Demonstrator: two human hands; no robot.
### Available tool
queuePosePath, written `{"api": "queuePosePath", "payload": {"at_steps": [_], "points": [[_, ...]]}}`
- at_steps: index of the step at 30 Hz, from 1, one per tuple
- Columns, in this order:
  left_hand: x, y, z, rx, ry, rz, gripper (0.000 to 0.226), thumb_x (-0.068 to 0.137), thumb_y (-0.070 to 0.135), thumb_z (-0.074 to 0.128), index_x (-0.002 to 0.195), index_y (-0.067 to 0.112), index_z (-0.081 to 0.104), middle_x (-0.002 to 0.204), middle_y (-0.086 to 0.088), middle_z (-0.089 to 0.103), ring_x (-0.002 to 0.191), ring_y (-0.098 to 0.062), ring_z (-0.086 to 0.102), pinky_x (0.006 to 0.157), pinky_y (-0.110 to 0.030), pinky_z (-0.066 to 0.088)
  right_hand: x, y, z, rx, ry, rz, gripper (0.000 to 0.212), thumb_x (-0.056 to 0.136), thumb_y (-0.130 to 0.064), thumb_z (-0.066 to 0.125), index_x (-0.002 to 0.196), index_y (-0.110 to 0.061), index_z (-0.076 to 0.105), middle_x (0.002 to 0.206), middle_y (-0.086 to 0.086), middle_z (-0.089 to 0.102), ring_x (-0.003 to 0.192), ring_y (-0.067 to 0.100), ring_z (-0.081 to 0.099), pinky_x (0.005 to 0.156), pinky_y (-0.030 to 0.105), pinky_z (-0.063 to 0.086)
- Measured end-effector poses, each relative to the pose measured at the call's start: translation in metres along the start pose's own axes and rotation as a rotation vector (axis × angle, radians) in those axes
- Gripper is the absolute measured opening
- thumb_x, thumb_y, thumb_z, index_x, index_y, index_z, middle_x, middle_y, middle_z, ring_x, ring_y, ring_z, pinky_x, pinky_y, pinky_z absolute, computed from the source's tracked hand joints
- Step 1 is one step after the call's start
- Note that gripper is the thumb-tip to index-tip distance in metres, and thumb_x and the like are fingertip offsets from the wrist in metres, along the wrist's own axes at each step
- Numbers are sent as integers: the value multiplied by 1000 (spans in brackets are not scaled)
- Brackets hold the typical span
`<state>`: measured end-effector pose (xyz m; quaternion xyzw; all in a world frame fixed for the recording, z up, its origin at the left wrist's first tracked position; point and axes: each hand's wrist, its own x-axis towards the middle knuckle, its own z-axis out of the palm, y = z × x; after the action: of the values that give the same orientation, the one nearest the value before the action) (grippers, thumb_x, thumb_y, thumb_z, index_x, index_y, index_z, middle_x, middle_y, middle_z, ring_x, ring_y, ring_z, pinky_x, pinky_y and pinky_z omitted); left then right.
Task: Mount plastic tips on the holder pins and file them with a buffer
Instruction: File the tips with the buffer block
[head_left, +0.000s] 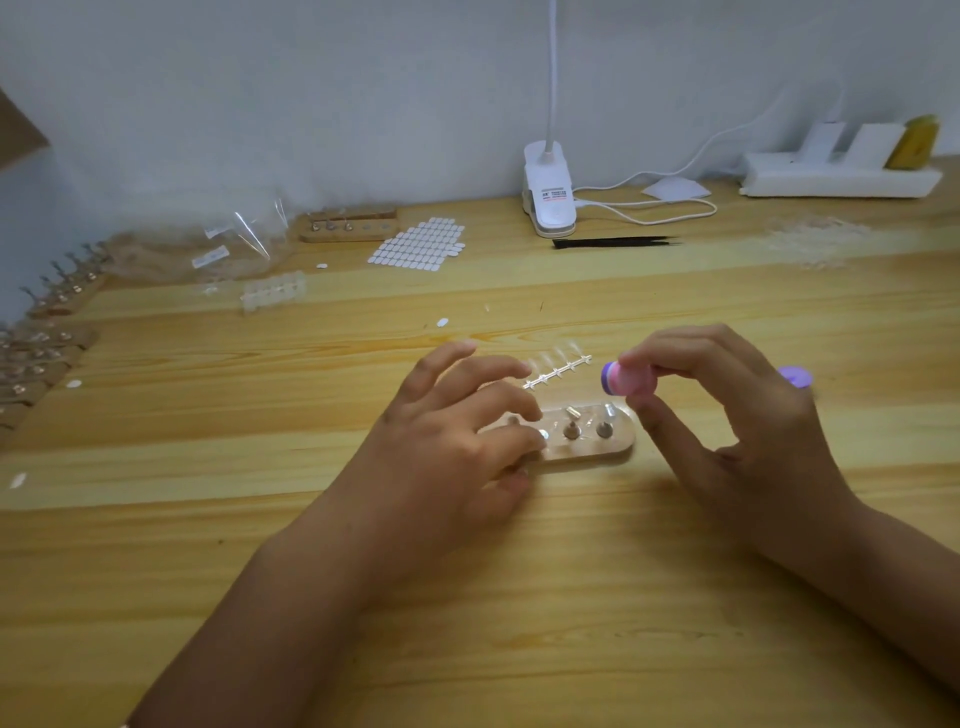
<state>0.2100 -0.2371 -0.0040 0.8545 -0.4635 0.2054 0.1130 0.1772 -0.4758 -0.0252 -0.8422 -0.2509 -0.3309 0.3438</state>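
Note:
A small wooden holder (615, 448) with metal pins lies at the middle of the desk. My left hand (457, 441) rests over its left half, fingers curled onto the wood and pins. My right hand (737, 415) pinches a pink and purple buffer block (623, 378) between thumb and fingers, just above the holder's right end. Behind the holder lies a clear strip of plastic tips (558, 370). The buffer's far end shows purple (797, 376) past my right fingers.
White adhesive tabs (418, 244) and a second wooden holder (348, 226) lie further back. A clip lamp (548, 195), black tweezers (615, 242) and a power strip (841, 176) stand near the wall. More pin holders (47, 332) line the left edge.

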Motion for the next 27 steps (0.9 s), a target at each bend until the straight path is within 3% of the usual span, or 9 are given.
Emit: {"api": "queuePosePath", "payload": {"at_steps": [4,9,14,16,21,23,27], "points": [[3,7,-1,-73,181,-19,11,77,13,76,87,12,74,88,5,72,107,-18,66,105,-50,40,0,0,0,5,3,-10,19,91,3,64,108,-3,67,100,4,67,98,19,65,91,32,51],[8,24,-8,-383,400,-220,20,70,12,71,89,5,73,86,3,71,96,-17,67,92,-38,49,0,-2,1,37,30,11,19,91,2,65,109,-3,66,100,5,67,96,18,65,88,32,52],[11,32,-11,-622,401,-362,22,71,14,65,91,12,75,89,8,71,98,-11,66,89,-22,48,1,-10,2,64,26,-1,16,91,2,63,107,0,64,101,4,66,95,19,65,88,29,52],[11,34,-11,-711,394,-408,22,71,14,66,91,16,74,88,10,72,98,-14,66,88,-23,48,1,-14,2,90,35,-2,11,93,2,61,103,0,63,99,3,64,89,20,64,82,27,51],[9,36,-12,-869,356,-475,20,74,19,71,94,19,75,89,6,74,97,-21,68,87,-27,50,-5,-24,-2,194,-43,-19,16,85,-4,42,91,-3,56,83,13,56,68,30,51,62,38,42],[9,38,-14,-925,333,-502,18,75,21,70,92,20,75,90,4,74,94,-20,69,84,-24,50,-6,-28,-2,200,-39,-38,19,85,-3,39,96,-10,52,89,9,57,75,27,54,66,31,43],[9,41,-13,-975,281,-531,15,76,27,69,90,26,72,88,6,73,89,-14,69,80,-23,51,-4,-32,0,121,-24,-107,27,93,-2,41,116,-11,51,112,1,52,105,17,56,90,20,43]]}}
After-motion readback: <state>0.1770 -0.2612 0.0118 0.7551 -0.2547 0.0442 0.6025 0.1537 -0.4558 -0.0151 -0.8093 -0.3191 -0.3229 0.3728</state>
